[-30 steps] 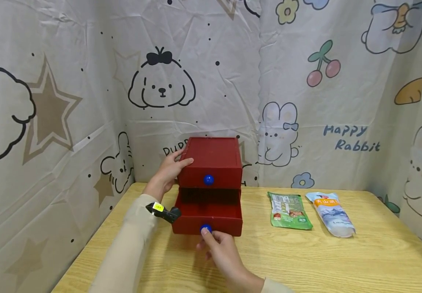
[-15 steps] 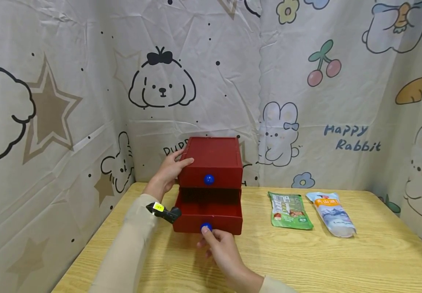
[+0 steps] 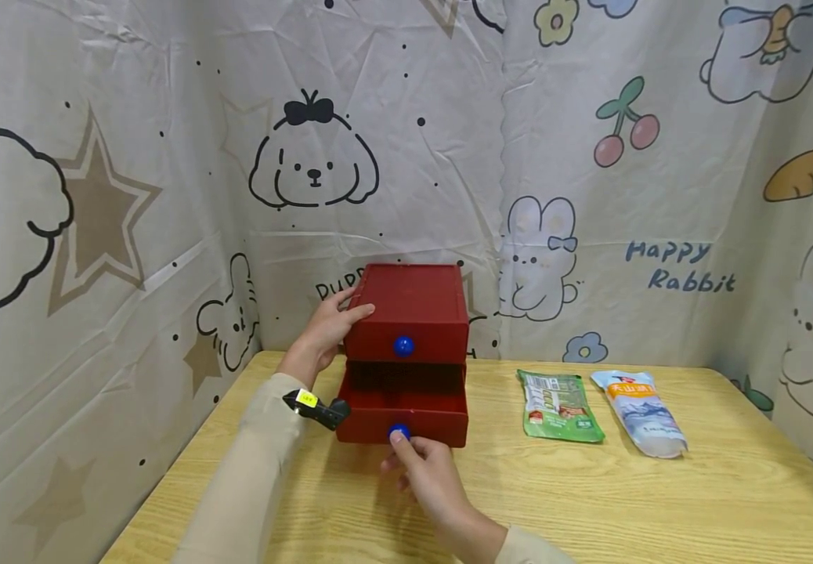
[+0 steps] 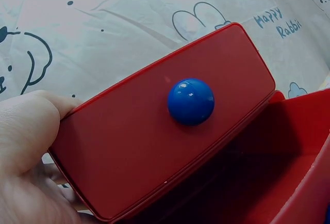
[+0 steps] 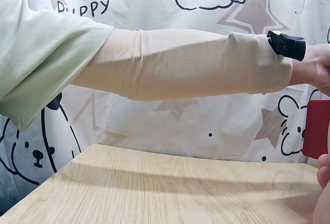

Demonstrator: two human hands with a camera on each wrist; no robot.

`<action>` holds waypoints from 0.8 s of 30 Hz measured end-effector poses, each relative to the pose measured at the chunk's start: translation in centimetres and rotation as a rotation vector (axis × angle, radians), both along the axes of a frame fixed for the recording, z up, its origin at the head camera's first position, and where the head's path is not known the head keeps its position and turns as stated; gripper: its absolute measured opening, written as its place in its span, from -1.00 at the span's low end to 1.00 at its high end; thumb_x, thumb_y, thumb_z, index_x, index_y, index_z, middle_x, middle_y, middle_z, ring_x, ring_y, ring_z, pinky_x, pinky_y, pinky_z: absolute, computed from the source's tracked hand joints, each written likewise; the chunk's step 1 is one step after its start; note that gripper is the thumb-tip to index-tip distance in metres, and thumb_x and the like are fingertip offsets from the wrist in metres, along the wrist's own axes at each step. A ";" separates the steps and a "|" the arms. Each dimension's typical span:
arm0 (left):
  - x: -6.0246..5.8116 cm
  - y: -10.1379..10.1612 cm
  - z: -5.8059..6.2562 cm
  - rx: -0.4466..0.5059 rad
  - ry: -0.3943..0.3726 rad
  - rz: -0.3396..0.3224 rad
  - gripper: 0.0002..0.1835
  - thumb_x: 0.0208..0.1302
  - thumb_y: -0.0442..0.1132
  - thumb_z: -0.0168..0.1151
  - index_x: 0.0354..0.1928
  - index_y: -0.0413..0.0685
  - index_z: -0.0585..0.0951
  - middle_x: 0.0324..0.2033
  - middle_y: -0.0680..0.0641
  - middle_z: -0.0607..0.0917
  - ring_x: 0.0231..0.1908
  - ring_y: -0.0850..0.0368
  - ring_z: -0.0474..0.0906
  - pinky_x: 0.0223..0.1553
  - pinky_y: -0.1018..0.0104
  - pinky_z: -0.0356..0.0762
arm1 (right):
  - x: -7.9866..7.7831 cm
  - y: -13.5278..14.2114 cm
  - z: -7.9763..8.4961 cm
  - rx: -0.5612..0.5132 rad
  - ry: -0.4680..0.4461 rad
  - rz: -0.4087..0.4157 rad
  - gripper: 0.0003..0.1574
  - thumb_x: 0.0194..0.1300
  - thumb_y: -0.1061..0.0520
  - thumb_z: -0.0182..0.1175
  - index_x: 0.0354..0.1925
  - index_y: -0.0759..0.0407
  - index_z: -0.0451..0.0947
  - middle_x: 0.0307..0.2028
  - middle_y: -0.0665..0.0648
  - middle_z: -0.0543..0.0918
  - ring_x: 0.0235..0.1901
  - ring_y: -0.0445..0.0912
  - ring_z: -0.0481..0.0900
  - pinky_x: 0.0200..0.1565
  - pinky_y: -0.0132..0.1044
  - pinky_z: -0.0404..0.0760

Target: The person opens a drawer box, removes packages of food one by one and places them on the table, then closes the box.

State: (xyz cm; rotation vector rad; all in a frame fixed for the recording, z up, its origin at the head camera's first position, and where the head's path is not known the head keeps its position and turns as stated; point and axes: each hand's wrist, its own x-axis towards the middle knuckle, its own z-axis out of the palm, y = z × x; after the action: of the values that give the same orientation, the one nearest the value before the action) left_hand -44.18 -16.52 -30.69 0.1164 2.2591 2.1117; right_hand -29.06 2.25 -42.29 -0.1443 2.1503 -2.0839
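A red two-drawer cabinet (image 3: pixel 417 294) stands on the table, its upper drawer (image 4: pixel 129 146) closed and its lower drawer (image 3: pixel 360 428) pulled part way out. My left hand (image 3: pixel 322 329) grips the cabinet's upper left side, thumb over the top edge and other fingers down the side. Low at the front, my right hand (image 3: pixel 435 482) pinches the blue knob (image 3: pixel 399 431) of the lower drawer between thumb and fingers. Another blue knob (image 4: pixel 191 101) sits on the upper drawer, untouched. No object shows in the visible part of the lower drawer; its back lies in shadow.
To the right of the cabinet, a green food packet (image 3: pixel 560 407) lies on the wooden table (image 3: pixel 554 501). Beside it is a blue and white packet (image 3: pixel 639 413). A printed curtain (image 3: pixel 435 157) hangs close behind the cabinet and along the sides.
The lower drawer has slid a little way inward, towards the cabinet, and my right hand has moved forward with its knob. My left hand keeps its hold on the cabinet.
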 end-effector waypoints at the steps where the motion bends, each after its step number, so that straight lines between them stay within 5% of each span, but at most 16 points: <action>1: 0.0 0.0 0.0 -0.001 0.000 -0.001 -0.23 0.50 -0.08 0.26 0.63 0.05 0.16 0.35 -0.26 0.43 0.14 -0.25 0.55 -0.01 -0.15 0.65 | 0.0 0.0 0.0 -0.001 0.000 0.000 -0.45 0.59 -0.22 0.08 -0.24 0.20 0.67 -0.35 0.01 0.72 -0.48 -0.11 0.52 -0.46 -0.30 0.35; 24: 0.0 0.1 0.2 -0.011 -0.002 0.012 -0.24 0.51 -0.08 0.26 0.63 0.08 0.17 0.33 -0.26 0.46 0.13 -0.26 0.57 -0.03 -0.16 0.66 | -0.8 -0.1 0.4 -0.011 0.017 -0.026 -0.45 0.59 -0.21 0.09 -0.23 0.23 0.66 -0.36 0.02 0.73 -0.49 -0.12 0.54 -0.48 -0.31 0.34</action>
State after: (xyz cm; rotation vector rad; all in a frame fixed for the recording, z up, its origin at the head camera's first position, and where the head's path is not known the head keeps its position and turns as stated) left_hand -44.16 -16.42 -30.50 0.1009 2.2764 2.1037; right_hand -29.89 2.14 -41.85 -0.1360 2.1615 -2.1166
